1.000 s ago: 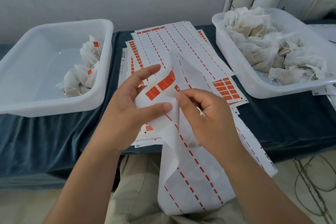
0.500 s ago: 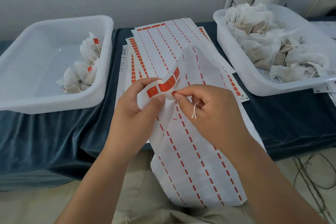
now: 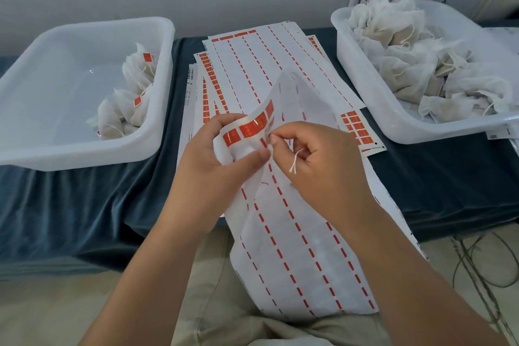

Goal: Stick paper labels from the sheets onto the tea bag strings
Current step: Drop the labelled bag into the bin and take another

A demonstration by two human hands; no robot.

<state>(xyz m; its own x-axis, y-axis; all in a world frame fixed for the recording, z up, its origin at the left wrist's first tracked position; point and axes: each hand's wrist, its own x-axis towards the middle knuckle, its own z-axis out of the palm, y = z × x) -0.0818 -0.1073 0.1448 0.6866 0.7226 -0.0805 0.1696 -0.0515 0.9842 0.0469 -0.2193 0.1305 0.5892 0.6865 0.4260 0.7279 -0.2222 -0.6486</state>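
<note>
**Blue cloth [image 3: 84, 205] workbench: fingertips reach the label's edge**

Over the draped table we see both hands drawn closer together than a second ago. The left hand [image 3: 213, 166] pinches the loose label sheet [image 3: 295, 247], thumb on the near face and fingers behind the fold; the sheet now bends more sharply over them, so its row of red labels [image 3: 254, 128] stands up at the crease. The right hand [image 3: 323, 166], fingers curled, has moved up to that row; its thumb and forefinger tips now meet at the end label's edge, while a white string [image 3: 295, 161] pokes out between its fingers; the bag on that string is hidden from us. We judge the peel is only starting, with the sticking yet to come. Untagged tea bags [image 3: 407, 64] fill the right tub [image 3: 393, 132]; a few tagged tea bags [image 3: 132, 109] lie in the left tub [image 3: 56, 149]; stacked sheets [image 3: 252, 64] lie between.
</note>
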